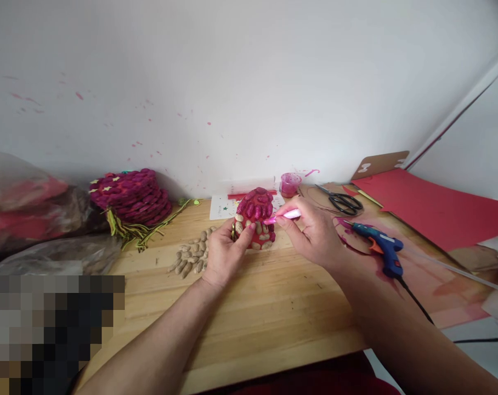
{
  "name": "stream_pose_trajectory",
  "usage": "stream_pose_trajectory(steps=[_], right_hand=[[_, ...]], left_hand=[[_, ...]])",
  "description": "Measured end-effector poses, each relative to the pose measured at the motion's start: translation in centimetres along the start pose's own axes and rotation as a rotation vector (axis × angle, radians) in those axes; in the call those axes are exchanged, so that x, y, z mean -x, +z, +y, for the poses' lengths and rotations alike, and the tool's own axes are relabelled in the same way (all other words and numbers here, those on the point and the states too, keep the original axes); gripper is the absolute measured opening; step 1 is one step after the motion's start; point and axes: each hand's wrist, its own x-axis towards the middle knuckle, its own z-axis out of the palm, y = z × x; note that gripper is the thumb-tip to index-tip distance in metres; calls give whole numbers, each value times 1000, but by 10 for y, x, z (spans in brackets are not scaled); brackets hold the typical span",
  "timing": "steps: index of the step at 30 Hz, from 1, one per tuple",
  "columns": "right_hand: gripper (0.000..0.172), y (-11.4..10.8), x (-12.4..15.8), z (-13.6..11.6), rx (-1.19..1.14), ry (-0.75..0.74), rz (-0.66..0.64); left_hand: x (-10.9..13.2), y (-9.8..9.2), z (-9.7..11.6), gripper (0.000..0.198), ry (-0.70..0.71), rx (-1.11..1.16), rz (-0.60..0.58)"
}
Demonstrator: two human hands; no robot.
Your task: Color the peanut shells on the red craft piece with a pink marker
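Note:
My left hand (226, 249) is closed on the edge of a red peanut-covered decoration (255, 216), thumb on its front. Peanuts on its upper part are painted magenta; several lower ones are still their pale shell colour. My right hand (312, 230) pinches a slim paintbrush (288, 215) with a white and pink body. Its magenta-stained tip meets the front of the decoration near my left thumb. Loose peanuts (191, 255) lie on the table just left of my left hand.
At the left stands a stack of magenta peanut decorations (134, 195) with yellow-green tassels, beside plastic bags (22, 208). A pink paint cup (290, 185) is by the wall. To the right lie black-handled scissors (343, 203), a blue glue gun (383, 247) and red sheets (438, 206).

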Motion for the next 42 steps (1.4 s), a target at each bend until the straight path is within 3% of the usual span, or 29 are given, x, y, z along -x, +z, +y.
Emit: stream_pose_trajectory(steps=[16,21,28,36,42], right_hand=[[5,-1,0,3,-25,19,101],[5,0,1,2,-101,90,35],[6,-1,0,8,-85,87,152],[4,2,2,3,-59,41,105],[4,2,1,4,-43,-3,158]], left_hand=[[-2,0,1,34,-32,66,10],[-3,-1,0,39,-12,26,-4],[-4,0,-1,44,-136,245,10],[-8,2,0,45,-182,363,72],[-7,2,0,42,-170,349,52]])
